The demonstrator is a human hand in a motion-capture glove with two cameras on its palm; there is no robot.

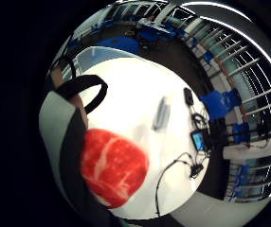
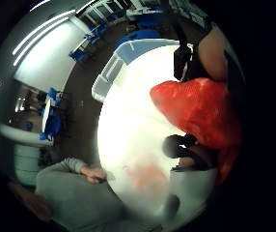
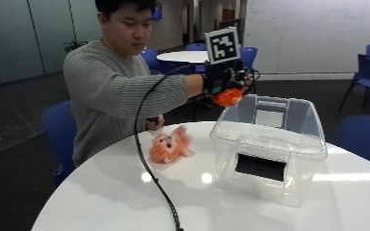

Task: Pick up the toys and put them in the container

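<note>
Right now the gloved right hand [image 3: 227, 85] is raised above the far left rim of the clear plastic container [image 3: 270, 144], its fingers curled round a red toy [image 3: 227, 98] marbled with white, like a slab of meat; in the palm views that toy [image 1: 114, 167] sits close against the palm. It is over the container's edge but not yet released. An orange plush toy [image 3: 169, 144] lies on the white table [image 3: 95, 197], left of the container, untouched. By my judgement the job is partway: one toy is about to go in, and the plush remains.
</note>
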